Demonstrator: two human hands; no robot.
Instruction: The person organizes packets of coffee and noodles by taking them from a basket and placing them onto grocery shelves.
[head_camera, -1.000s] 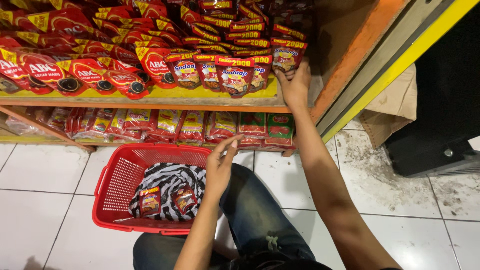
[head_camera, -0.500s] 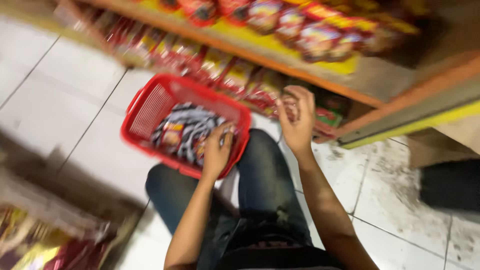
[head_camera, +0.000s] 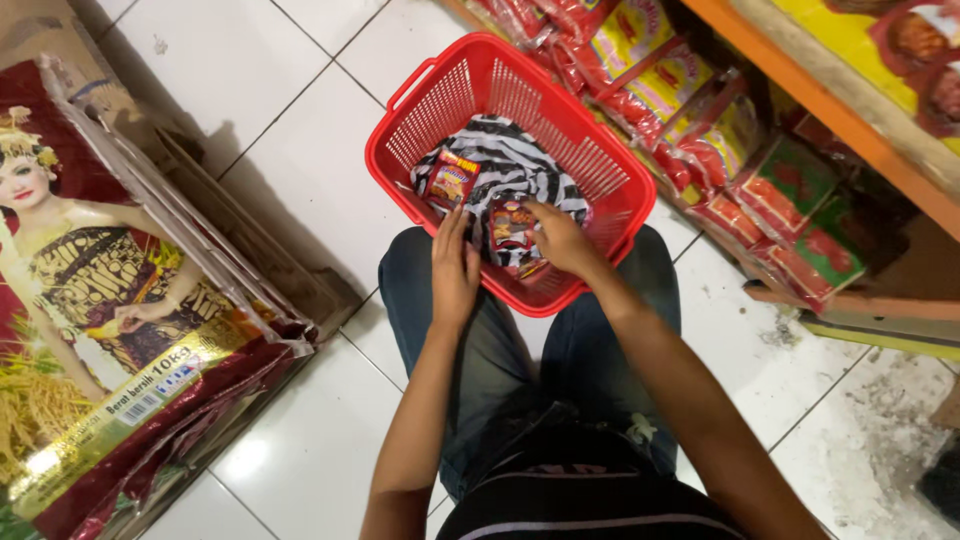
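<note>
A red plastic basket (head_camera: 440, 95) stands on the white tiled floor in front of my knees. Inside it lies a black-and-white striped bag (head_camera: 505, 160) with small red sachets on top. My right hand (head_camera: 562, 240) is inside the basket, fingers closed on one small red sachet (head_camera: 510, 222). My left hand (head_camera: 455, 268) rests at the basket's near rim, fingers straight and pointing toward another red sachet (head_camera: 452, 180), holding nothing.
A low shelf of red and green packets (head_camera: 760, 190) runs along the right under an orange shelf edge (head_camera: 850, 120). Big sacks with a printed figure (head_camera: 110, 300) lean against flattened cardboard at the left. My jeans-clad legs (head_camera: 500, 350) fill the middle.
Both hands have come down from the shelf into the basket. My view has swung left and downward, bringing the sacks into sight.
</note>
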